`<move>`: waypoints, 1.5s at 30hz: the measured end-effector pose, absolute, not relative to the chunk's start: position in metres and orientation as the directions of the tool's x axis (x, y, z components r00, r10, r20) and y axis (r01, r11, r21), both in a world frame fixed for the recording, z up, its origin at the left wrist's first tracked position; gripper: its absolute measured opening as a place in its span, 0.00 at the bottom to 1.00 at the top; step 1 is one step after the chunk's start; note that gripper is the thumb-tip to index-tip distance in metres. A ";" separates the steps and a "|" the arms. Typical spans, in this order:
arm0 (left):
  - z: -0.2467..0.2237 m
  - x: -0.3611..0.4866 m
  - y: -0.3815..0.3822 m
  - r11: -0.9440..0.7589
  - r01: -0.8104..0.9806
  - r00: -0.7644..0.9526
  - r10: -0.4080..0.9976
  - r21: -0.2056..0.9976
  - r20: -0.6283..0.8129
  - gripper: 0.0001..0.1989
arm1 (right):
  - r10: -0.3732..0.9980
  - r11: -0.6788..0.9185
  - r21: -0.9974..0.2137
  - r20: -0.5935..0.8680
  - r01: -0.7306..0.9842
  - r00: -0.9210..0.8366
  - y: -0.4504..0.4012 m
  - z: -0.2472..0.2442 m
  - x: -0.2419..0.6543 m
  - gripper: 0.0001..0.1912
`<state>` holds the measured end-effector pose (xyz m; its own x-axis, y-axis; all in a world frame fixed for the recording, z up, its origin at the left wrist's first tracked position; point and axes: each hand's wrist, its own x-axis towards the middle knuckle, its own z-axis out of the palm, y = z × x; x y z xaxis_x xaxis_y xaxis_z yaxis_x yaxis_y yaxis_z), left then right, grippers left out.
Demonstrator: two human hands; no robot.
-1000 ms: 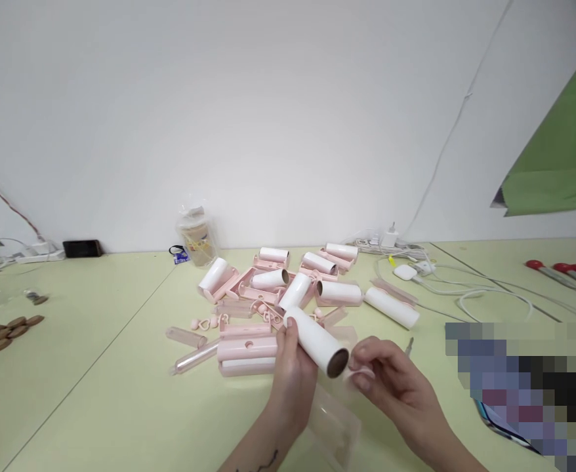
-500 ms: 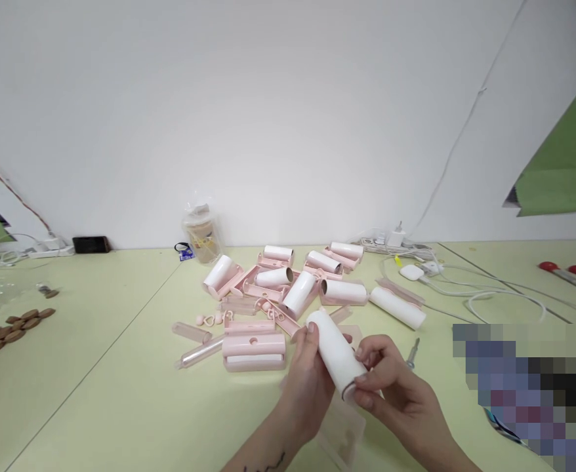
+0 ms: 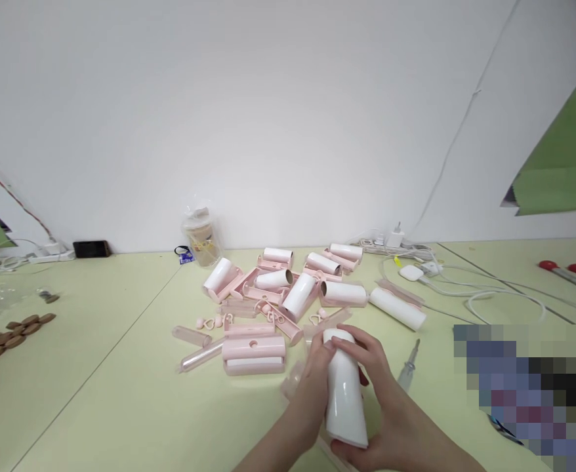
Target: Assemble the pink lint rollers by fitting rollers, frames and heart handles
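A white paper roll (image 3: 346, 396) is held between my two hands, tilted with its lower end towards me. My left hand (image 3: 312, 387) wraps its left side, thumb near the upper end. My right hand (image 3: 384, 387) grips it from the right, fingers across the upper end and thumb under the lower end. Beyond them lie several white rolls in pink plastic holders, one a closed pink case (image 3: 253, 354) with a white strip showing. Loose pink heart-shaped clips (image 3: 209, 323) and clear tubes (image 3: 202, 354) lie left of my hands.
A screwdriver (image 3: 409, 367) lies right of my right hand. White cables and a charger (image 3: 411, 273) spread over the right of the table. A bagged cup (image 3: 202, 239) and a phone (image 3: 91, 249) stand by the wall. Brown wooden pieces (image 3: 15, 341) lie at left.
The roll has been turned more upright in view and brought lower. My right hand has moved from its lower end to span both ends; my left hand still holds its side.
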<state>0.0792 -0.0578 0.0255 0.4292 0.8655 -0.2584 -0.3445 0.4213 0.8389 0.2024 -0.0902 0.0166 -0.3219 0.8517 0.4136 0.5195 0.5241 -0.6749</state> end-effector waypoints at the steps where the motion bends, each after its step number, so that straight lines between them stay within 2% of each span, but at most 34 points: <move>1: 0.024 0.080 -0.058 0.405 -0.312 0.414 0.872 0.859 -0.260 0.19 | 0.850 0.527 -0.672 0.409 0.520 -0.333 -0.090 0.017 0.203 0.52; 3: 0.022 0.082 -0.058 0.385 -0.280 0.423 0.872 0.879 -0.248 0.21 | 0.834 0.552 -0.661 0.429 0.508 -0.347 -0.091 0.017 0.205 0.51; 5: 0.024 0.081 -0.057 0.395 -0.294 0.499 0.840 0.870 -0.213 0.27 | 0.791 0.610 -0.634 0.523 0.475 -0.318 -0.093 0.016 0.209 0.49; 8: 0.040 0.066 -0.051 0.346 -0.248 0.641 0.759 0.905 -0.115 0.35 | 0.702 0.684 -0.619 0.703 0.385 -0.118 -0.094 0.017 0.216 0.41; 9: 0.049 0.057 -0.047 0.268 -0.179 0.670 0.738 0.947 -0.082 0.35 | 0.678 0.694 -0.623 0.734 0.360 -0.035 -0.092 0.018 0.219 0.37; 11: 0.067 0.033 -0.032 -0.057 0.066 0.664 0.748 0.996 -0.001 0.29 | 0.643 0.695 -0.631 0.760 0.346 0.096 -0.089 0.020 0.223 0.32; 13: 0.081 0.008 -0.010 -0.305 0.359 0.589 0.807 0.882 0.039 0.23 | 0.612 0.678 -0.632 0.768 0.375 0.186 -0.086 0.023 0.225 0.30; 15: 0.088 -0.011 0.017 -0.461 0.682 0.489 0.865 0.568 0.115 0.16 | 0.600 0.658 -0.646 0.760 0.387 0.250 -0.084 0.024 0.225 0.30; 18: 0.086 -0.019 0.052 -0.471 0.800 0.460 0.879 0.373 0.124 0.13 | 0.595 0.655 -0.653 0.756 0.380 0.273 -0.084 0.024 0.225 0.31; 23: 0.074 0.002 0.078 -0.534 0.826 0.534 0.844 0.178 0.052 0.08 | 0.555 0.708 -0.597 0.801 0.377 0.227 -0.084 0.022 0.226 0.31; 28: 0.068 0.019 0.074 -0.637 0.767 0.641 0.766 0.079 -0.043 0.08 | 0.557 0.704 -0.597 0.800 0.386 0.222 -0.084 0.024 0.225 0.31; 30: 0.066 0.021 0.067 -0.688 0.723 0.690 0.719 0.058 -0.079 0.04 | 0.551 0.713 -0.584 0.809 0.388 0.205 -0.085 0.025 0.225 0.31; 34: 0.061 0.026 0.050 -0.783 0.622 0.780 0.617 0.023 -0.105 0.15 | 0.551 0.725 -0.571 0.816 0.385 0.172 -0.086 0.027 0.223 0.31; 36: 0.057 0.030 0.045 -0.810 0.587 0.806 0.584 0.001 -0.100 0.17 | 0.555 0.725 -0.573 0.815 0.382 0.167 -0.086 0.026 0.223 0.31; 41: 0.043 0.042 0.049 -0.836 0.549 0.830 0.548 -0.021 -0.103 0.08 | 0.565 0.724 -0.587 0.806 0.362 0.177 -0.085 0.023 0.223 0.32; 45: 0.042 0.046 0.054 -0.828 0.559 0.828 0.557 0.030 -0.066 0.09 | 0.563 0.732 -0.587 0.807 0.347 0.177 -0.085 0.023 0.222 0.31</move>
<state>0.0464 0.0544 0.0417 0.8280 0.5568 -0.0662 0.5595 -0.8283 0.0297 0.2219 -0.0849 0.0230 0.1772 0.5633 0.8070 0.3470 0.7316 -0.5869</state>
